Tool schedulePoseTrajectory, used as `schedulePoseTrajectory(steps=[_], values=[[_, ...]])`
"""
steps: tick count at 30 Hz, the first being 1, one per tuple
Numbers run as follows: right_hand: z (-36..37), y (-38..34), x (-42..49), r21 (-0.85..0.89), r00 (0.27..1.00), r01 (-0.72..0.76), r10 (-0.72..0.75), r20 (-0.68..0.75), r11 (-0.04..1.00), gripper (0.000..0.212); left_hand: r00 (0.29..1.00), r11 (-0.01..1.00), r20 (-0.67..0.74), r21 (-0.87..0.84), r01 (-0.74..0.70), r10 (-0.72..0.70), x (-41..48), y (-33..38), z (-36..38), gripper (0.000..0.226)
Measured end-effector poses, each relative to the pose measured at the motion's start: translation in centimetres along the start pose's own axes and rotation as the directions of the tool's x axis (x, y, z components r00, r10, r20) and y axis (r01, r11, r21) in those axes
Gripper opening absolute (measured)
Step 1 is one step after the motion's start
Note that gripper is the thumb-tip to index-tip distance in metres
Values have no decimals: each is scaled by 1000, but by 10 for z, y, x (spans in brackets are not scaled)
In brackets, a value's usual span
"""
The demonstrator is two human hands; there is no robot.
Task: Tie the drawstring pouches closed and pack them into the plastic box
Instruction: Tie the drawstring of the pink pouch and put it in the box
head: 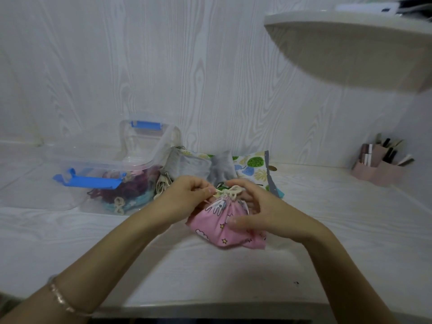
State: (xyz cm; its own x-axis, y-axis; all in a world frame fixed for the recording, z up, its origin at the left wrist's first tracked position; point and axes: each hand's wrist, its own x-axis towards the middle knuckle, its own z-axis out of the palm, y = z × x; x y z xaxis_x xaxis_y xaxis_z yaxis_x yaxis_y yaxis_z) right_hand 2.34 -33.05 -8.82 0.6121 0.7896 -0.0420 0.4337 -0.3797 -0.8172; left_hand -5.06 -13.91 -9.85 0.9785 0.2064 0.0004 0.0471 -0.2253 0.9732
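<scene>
Bracelet on our left wrist. Left hand pinches cord, right hand grips pink pouch; knot looks unfinished. Plastic box, left of pink pouch, part-filled; grey pouches behind await us.

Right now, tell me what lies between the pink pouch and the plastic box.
In the head view, the left hand fills that gap, pinching the cream drawstring of the pink pouch; behind it, loose cream cords lie beside the plastic box.

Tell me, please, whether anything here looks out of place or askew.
Only the lid: it lies tilted across the plastic box, its blue latches undone. Otherwise nothing stands out; the left hand pinches the cord and the right hand holds the pink pouch on the table.
</scene>
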Motion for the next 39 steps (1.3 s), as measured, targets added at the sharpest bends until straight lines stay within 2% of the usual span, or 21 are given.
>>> schedulePoseTrajectory(steps=[1, 3, 5, 6, 7, 8, 9, 10, 11, 13, 14, 15, 17, 19, 22, 25, 29, 32, 34, 39], values=[[3, 1, 1, -24, 1000, 19, -19, -6, 1000, 53, 999, 1000, -27, 15, -19, 20, 0, 0, 0, 13], [6, 1, 6, -13, 991, 77, -78, -110, 997, 36, 969, 969, -192, 217, -115, 158, -1, 2, 1, 6], [4, 0, 10, 99, 972, 132, -110, -206, 986, 25, 905, 920, -307, 347, -183, 296, -8, 8, -1, 29], [1, -1, 12, 135, 962, 159, -123, -245, 978, 22, 939, 936, -254, 322, -143, 231, -12, 12, -2, 46], [-2, -3, 13, 152, 949, 189, -141, -282, 970, 21, 991, 964, -118, 264, -36, 70, -17, 20, -2, 62], [-5, -7, 15, 164, 937, 220, -161, -310, 962, 20, 982, 971, 108, 202, 130, -154, -21, 19, -5, 77], [-8, -11, 16, 182, 924, 253, -181, -336, 950, 20, 887, 947, 333, 140, 289, -320, -14, 20, -3, 92], [-11, -16, 17, 196, 910, 290, -206, -360, 937, 20, 791, 913, 478, 65, 402, -382, -7, 13, -3, 102], [-14, -22, 18, 209, 895, 325, -228, -383, 922, 20, 778, 881, 513, -80, 465, -364, 7, 10, 0, 101], [-20, -36, 17, 253, 867, 398, -271, -419, 882, 22, 886, 822, 360, -378, 426, -294, 32, 3, 1, 77], [-22, -43, 15, 271, 855, 433, -296, -425, 860, 24, 910, 792, 314, -465, 395, -269, 33, 6, 3, 74], [-25, -51, 14, 273, 844, 462, -324, -427, 844, 24, 904, 747, 343, -524, 410, -255, 31, 11, 5, 82], [-28, -67, 10, 241, 823, 507, -382, -421, 828, 21, 821, 643, 541, -566, 515, -182, 29, 24, 8, 108], [-30, -83, 5, 206, 787, 563, -444, -428, 800, 21, 793, 597, 606, -614, 516, -63, 23, 43, 7, 115], [-32, -104, -4, 173, 735, 634, -517, -438, 754, 25, 847, 587, 530, -700, 406, 46, 24, 72, 5, 113], [-31, -122, -5, 133, 672, 703, -591, -447, 698, 22, 911, 631, 388, -744, 220, 140, 25, 103, -6, 108], [-23, -145, 11, 73, 603, 749, -632, -486, 658, 20, 936, 657, 252, -754, 31, 245, 31, 140, -50, 113], [-18, -160, 35, 57, 566, 778, -658, -496, 626, 19, 947, 677, 202, -735, -23, 251, 34, 154, -90, 118], [-9, -168, 59, 105, 584, 777, -648, -489, 621, 18, 958, 685, 177, -728, -28, 227, 36, 154, -116, 119], [16, -170, 127, 244, 726, 664, -530, -439, 707, 21, 1000, 709, 8, -705, -3, 13, 50, 128, -163, 107]])
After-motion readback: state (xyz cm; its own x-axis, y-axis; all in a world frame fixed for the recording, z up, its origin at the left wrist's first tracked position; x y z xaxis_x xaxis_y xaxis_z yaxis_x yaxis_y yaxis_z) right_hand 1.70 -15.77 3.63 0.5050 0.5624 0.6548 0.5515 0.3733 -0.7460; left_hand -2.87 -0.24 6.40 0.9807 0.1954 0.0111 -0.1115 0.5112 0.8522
